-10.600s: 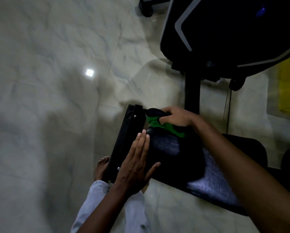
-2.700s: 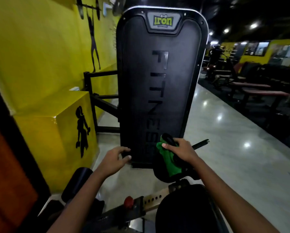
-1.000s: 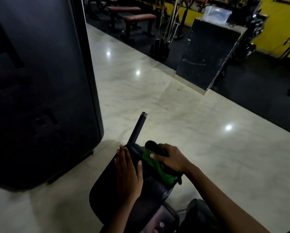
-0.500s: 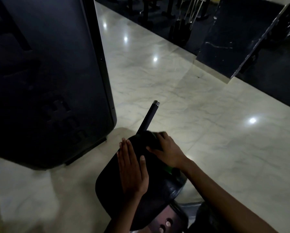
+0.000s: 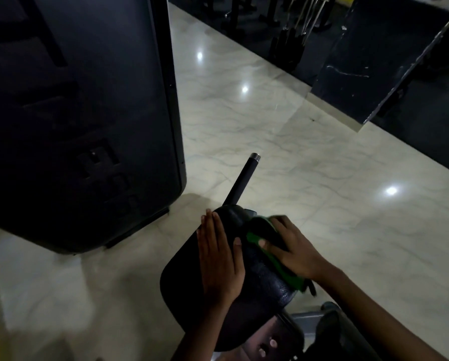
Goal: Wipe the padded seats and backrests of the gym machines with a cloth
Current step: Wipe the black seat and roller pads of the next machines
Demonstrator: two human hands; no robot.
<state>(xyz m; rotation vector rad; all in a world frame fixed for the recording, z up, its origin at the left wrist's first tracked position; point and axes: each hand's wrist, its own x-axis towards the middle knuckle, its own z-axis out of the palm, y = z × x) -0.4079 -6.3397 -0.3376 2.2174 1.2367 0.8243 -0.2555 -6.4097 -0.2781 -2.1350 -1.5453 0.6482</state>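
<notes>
While the black padded seat (image 5: 184, 280) is seen low in the middle of the view, the left hand (image 5: 219, 259) is laid flat on its upper surface, with fingers straight and held together and the thumb spread toward the right. Just beside it, the right hand (image 5: 293, 254) is pressed down on a green and black cloth (image 5: 267, 243), which is bunched on the right part of the pad; the fingers are spread over the cloth and bent around it, the thumb lying along its left edge. A strip of the green cloth is seen trailing along the right rim of the pad below the wrist. The two hands are set close to each other but are not touching. A black bar with a metal tip (image 5: 242, 179) is seen rising at a tilt from behind the far end of the pad. A tall dark machine panel (image 5: 88, 113) is stood on the pale marble floor (image 5: 296, 165) to the left, near the pad but apart from it. Beneath the pad, a dark bracket with round studs (image 5: 272, 343) is partly shown. Dark equipment is seen along the far edge of the floor, too dim to be made out.
</notes>
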